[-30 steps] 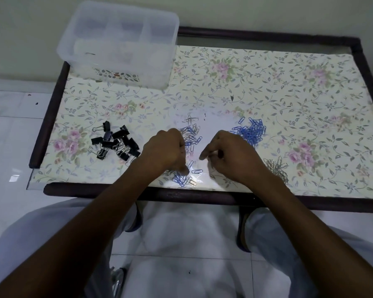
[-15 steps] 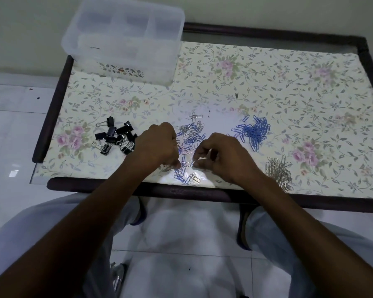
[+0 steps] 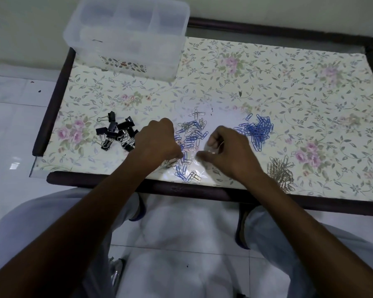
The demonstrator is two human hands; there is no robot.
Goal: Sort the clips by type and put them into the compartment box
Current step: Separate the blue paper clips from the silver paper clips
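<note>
A mixed heap of blue and silver paper clips (image 3: 192, 134) lies near the table's front edge, between my hands. My left hand (image 3: 157, 143) is curled, knuckles up, with its fingertips down in the heap's left side; what they hold is hidden. My right hand (image 3: 230, 153) is closed beside the heap's right side, and a glint of silver paper clips (image 3: 220, 145) shows inside its curled fingers. Sorted piles lie apart: black binder clips (image 3: 116, 134) to the left, blue paper clips (image 3: 258, 131) to the right, silver paper clips (image 3: 281, 174) at front right. The clear compartment box (image 3: 127, 33) stands at the back left corner.
The table (image 3: 289, 82) has a floral cover and a dark raised frame (image 3: 181, 188) all round. A wall runs behind it and white tiled floor lies to the left. My knees are under the front edge.
Both hands have stayed over the mixed heap. My right hand's fingers have curled in and shifted slightly toward the heap. The sorted piles have not moved.
</note>
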